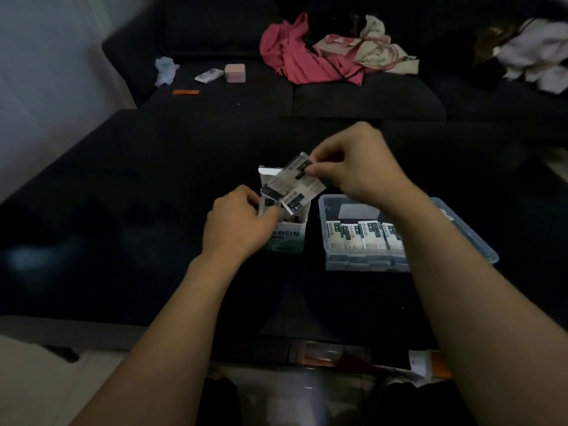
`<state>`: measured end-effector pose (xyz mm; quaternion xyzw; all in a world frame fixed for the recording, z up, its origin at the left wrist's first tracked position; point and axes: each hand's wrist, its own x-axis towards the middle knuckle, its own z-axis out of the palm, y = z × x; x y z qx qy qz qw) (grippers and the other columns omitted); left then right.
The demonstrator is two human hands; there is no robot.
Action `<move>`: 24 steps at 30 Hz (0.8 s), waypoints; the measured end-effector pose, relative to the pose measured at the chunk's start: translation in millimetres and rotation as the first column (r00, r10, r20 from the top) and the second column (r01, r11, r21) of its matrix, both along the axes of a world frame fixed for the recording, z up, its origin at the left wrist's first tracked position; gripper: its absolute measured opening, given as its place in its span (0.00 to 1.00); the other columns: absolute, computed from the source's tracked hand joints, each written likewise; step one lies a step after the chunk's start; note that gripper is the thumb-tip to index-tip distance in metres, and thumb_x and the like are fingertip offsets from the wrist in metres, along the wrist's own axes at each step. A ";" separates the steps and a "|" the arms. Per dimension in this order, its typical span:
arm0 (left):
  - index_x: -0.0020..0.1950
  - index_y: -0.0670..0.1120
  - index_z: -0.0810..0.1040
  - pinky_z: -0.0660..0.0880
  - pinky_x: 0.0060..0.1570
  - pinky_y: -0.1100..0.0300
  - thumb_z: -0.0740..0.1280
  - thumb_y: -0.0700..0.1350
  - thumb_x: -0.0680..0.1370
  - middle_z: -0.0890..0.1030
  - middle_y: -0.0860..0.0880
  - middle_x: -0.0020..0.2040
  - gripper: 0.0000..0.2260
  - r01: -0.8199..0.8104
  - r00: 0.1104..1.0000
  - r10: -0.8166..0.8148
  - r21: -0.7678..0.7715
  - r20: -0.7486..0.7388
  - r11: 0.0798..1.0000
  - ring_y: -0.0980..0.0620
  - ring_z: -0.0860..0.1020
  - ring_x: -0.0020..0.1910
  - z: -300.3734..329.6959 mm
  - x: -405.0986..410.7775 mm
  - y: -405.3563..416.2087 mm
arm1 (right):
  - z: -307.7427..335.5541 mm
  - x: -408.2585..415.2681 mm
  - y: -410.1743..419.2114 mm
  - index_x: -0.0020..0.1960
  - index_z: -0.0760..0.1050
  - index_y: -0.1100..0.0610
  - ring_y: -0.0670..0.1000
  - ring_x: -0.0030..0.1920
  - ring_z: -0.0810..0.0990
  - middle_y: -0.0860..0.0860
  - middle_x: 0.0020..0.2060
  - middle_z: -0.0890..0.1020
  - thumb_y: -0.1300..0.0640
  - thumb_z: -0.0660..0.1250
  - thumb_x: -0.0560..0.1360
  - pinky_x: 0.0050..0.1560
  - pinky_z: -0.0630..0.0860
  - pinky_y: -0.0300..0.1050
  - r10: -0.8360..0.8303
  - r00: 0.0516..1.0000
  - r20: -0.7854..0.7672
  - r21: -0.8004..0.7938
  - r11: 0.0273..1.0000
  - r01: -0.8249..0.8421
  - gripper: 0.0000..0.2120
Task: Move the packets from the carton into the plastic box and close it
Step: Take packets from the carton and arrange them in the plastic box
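A small white and green carton (287,239) stands upright on the dark table, its top flap open. My left hand (236,221) grips the carton's left side. My right hand (353,161) pinches a fan of several white and dark packets (295,186) just above the carton's mouth. More packets show inside the carton. To the right sits a clear plastic box (365,262) with a row of several packets (364,235) standing along its near wall. Its lid (470,235) lies open behind my right forearm.
A dark sofa runs behind the table with a pink garment (304,56), cream clothes (378,47), a pink case (235,72), a loose packet (209,75) and an orange strip (186,92). Papers (424,362) lie under the table's near edge.
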<state>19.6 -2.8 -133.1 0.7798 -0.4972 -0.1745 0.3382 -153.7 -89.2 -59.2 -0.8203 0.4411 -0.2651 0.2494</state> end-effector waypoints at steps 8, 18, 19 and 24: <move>0.55 0.47 0.82 0.76 0.44 0.64 0.59 0.55 0.81 0.83 0.48 0.48 0.16 0.159 0.903 -0.329 -0.496 -0.277 0.853 0.56 0.81 0.46 26.0 -24.6 14.7 | 18.7 -40.5 4.3 0.45 0.85 0.62 0.44 0.37 0.84 0.55 0.38 0.87 0.64 0.74 0.72 0.36 0.78 0.35 0.219 0.971 0.092 0.284 0.929 -0.237 0.02; 0.54 0.43 0.80 0.71 0.22 0.62 0.56 0.50 0.87 0.83 0.50 0.33 0.16 0.334 0.640 -0.319 -0.120 -0.699 0.935 0.56 0.78 0.27 25.1 -61.0 13.4 | 10.4 -55.3 5.5 0.50 0.84 0.59 0.52 0.36 0.78 0.59 0.39 0.86 0.64 0.75 0.72 0.28 0.70 0.36 0.191 0.980 0.061 0.390 0.899 -0.199 0.07; 0.56 0.42 0.80 0.71 0.22 0.63 0.56 0.49 0.87 0.82 0.50 0.33 0.16 0.315 0.628 -0.301 -0.119 -0.718 0.942 0.56 0.77 0.27 24.0 -62.7 12.1 | 11.4 -59.6 4.7 0.51 0.84 0.59 0.53 0.36 0.78 0.59 0.39 0.86 0.64 0.75 0.72 0.28 0.71 0.36 0.161 0.984 0.073 0.393 0.902 -0.177 0.07; 0.61 0.41 0.79 0.70 0.23 0.64 0.55 0.49 0.87 0.82 0.49 0.35 0.16 0.199 0.567 -0.207 -0.112 -0.797 0.974 0.57 0.76 0.28 23.7 -71.8 6.7 | 14.1 -75.4 1.0 0.49 0.85 0.58 0.49 0.34 0.77 0.57 0.38 0.86 0.62 0.74 0.74 0.29 0.71 0.35 0.039 0.990 0.133 0.384 0.919 -0.088 0.04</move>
